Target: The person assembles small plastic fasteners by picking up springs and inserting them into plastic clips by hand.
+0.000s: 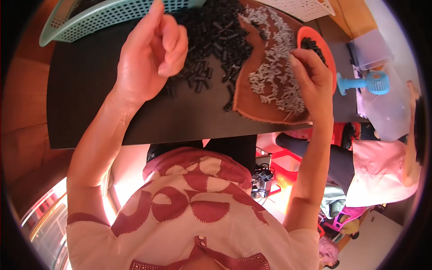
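Observation:
My left hand is raised over the dark table beside the heap of black tube-shaped pieces. Its fingers curl inward, and anything inside them is hidden. On the right, my right hand is closed in a pinch above the edge of a brown cloth. Many tiny silvery metal pieces lie scattered on that cloth, just left of my fingertips. Whatever sits in the pinch is too small to make out. Just beyond this hand is an orange-red bowl with small black pieces in it.
A green perforated basket stands at the far left, and a white perforated tray at the far right. A small blue fan is on the right. Another person in a pink top sits there. The dark table ends near my waist.

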{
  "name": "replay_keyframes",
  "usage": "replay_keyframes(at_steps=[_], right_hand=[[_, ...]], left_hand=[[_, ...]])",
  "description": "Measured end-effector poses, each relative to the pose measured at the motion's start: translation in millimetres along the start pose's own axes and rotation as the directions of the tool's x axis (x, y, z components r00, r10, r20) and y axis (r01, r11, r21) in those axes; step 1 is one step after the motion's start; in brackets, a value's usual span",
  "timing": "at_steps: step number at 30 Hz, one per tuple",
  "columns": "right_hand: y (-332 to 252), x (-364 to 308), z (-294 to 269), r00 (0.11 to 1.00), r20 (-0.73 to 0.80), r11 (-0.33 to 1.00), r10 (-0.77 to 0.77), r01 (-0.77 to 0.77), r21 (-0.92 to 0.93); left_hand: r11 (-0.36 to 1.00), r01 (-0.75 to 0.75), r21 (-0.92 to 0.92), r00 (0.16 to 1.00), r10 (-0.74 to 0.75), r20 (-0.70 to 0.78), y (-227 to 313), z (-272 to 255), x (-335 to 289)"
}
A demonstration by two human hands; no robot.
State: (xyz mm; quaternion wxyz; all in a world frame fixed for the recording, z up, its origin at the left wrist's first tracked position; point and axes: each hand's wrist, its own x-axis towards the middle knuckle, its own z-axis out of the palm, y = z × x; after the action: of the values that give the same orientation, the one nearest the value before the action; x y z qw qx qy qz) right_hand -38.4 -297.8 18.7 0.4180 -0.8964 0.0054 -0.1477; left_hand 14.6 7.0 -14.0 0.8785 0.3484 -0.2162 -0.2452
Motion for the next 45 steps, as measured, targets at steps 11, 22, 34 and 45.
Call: replay_keyframes(at_steps=[11,22,34,45], right_hand=[[-39.0,8.3,70.2,0.777,0.425,0.847,-0.465,0.53,-0.044],[-45.1,16.4,96.9,0.739,0.414,0.707,-0.532,0.657,-0.262],[-53.5,14.8,94.8,0.711,0.523,0.692,-0.471,0.665,-0.28],[-47.9,13.4,93.6,0.755,0.466,0.786,-0.461,0.591,-0.18]], left_hand=[[0.994,-0.089,-0.058,0.963,0.071,-0.26,5.0,-4.1,-4.4],[0.992,-0.079,-0.096,0.964,0.051,-0.262,4.7,-0.7,-2.2],[0.995,-0.017,-0.097,0.937,-0.018,-0.348,5.1,8.7,-1.3],[0.996,-0.053,-0.078,0.961,0.03,-0.275,4.3,7.4,3.7]])
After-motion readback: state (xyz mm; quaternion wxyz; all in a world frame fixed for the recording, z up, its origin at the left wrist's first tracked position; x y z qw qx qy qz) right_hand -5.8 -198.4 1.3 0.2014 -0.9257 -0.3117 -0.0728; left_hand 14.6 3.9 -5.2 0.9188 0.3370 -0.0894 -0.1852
